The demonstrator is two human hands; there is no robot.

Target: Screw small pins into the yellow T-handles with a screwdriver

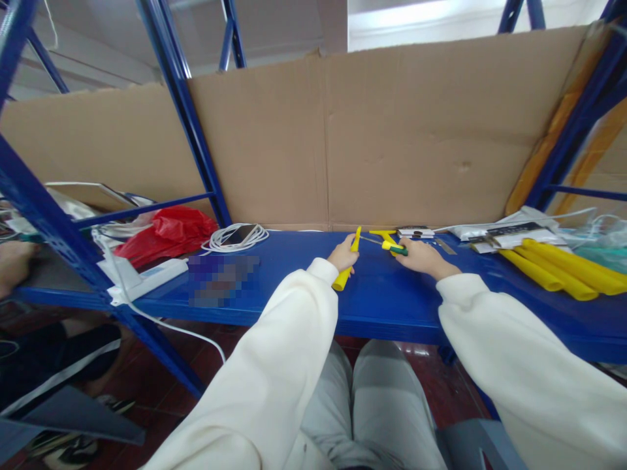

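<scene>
My left hand (343,254) is closed around a yellow tube-like handle (342,279). A narrow end sticks out above the fingers and a wider round end below, over the blue shelf. In my right hand (418,256) is a screwdriver (394,248) with a yellow and green handle. Its thin shaft points left toward the upper part of the yellow handle; whether the tip touches it I cannot tell. Just behind the screwdriver lies another yellow piece (381,234), partly hidden by it.
Several yellow tubes (563,267) lie on the blue shelf (294,261) at right, beside plastic packets (514,228). A small flat metal piece (445,246) is near my right hand. Leftward are a coiled white cable (235,237), a red bag (171,232), a power strip (157,277) and another person's hand (14,264).
</scene>
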